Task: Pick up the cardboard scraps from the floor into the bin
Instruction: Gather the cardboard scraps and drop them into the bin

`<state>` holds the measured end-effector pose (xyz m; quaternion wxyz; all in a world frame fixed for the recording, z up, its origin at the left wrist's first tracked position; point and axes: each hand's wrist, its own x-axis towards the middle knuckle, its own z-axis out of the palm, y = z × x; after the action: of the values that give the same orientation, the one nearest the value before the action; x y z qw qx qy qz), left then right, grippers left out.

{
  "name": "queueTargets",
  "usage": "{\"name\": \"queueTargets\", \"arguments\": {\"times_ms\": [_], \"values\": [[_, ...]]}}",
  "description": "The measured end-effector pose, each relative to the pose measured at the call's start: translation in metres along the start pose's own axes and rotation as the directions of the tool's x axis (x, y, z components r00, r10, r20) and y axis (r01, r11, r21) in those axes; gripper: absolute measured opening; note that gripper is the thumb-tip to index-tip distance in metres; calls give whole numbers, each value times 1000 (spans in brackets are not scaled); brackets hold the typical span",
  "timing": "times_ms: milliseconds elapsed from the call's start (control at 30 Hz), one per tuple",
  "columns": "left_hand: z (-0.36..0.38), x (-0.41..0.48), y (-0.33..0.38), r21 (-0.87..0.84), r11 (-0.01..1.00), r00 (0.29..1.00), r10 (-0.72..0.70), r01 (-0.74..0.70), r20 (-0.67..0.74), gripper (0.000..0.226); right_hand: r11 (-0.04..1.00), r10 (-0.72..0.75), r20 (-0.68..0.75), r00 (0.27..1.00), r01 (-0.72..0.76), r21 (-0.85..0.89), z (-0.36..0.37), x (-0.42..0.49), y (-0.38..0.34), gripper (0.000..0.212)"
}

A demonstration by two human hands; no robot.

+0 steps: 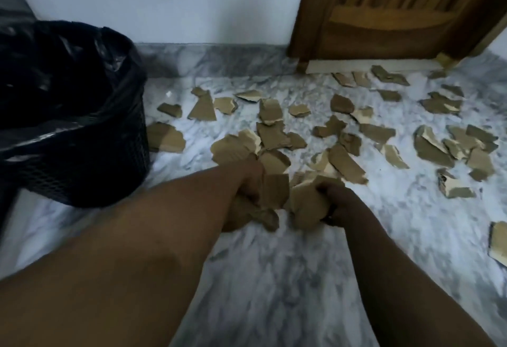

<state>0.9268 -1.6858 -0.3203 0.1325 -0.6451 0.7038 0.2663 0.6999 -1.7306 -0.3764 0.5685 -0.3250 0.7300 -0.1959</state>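
Hands: left hand (248, 182) and right hand (333, 201) each clutch a bunch of cardboard scraps (277, 190), low over the floor (274, 278).
Loose scraps: many more pieces (343, 132) lie scattered across the marble beyond the hands.
Bin: black-lined bin (82, 154) stands left.
Door: wooden door (384, 17) behind.

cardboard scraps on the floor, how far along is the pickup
Early on. Nothing shows as binned: the bin interior looks dark, contents unclear. In hand: the left hand and right hand each grip a bunch of scraps. Left: many loose scraps scattered over the marble floor up to the door.
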Motion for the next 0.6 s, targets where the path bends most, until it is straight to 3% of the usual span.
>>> {"name": "queueTargets", "arguments": {"times_ms": [67, 100, 167, 267, 367, 467, 600], "values": [[13, 13, -18, -31, 999, 1000, -9, 9, 3, 69, 981, -64, -63, 996, 51, -189, 25, 10, -3, 66], [21, 17, -23, -49, 999, 1000, -2, 2, 2, 71, 934, -132, -111, 985, 86, -347, 34, 10, -5, 72], [33, 21, -27, -97, 995, 1000, -17, 19, 15, 71, 859, -170, -155, 973, 69, -507, 42, 9, -4, 80], [45, 22, -24, -213, 975, 995, -84, 70, -56, 49, 851, -184, -217, 959, 44, -524, 40, 12, -4, 97], [58, 23, -20, -426, 895, 959, -226, 134, -171, 35, 778, -257, -194, 947, 83, -623, 43, 0, -1, 72], [68, 12, -17, -512, 849, 944, -264, 129, -199, 39, 736, -322, -233, 917, 88, -671, 45, -12, 0, 69], [75, -14, -19, -237, 967, 977, -139, 98, -161, 63, 765, -347, -184, 920, 164, -622, 50, -29, 0, 71]]}}
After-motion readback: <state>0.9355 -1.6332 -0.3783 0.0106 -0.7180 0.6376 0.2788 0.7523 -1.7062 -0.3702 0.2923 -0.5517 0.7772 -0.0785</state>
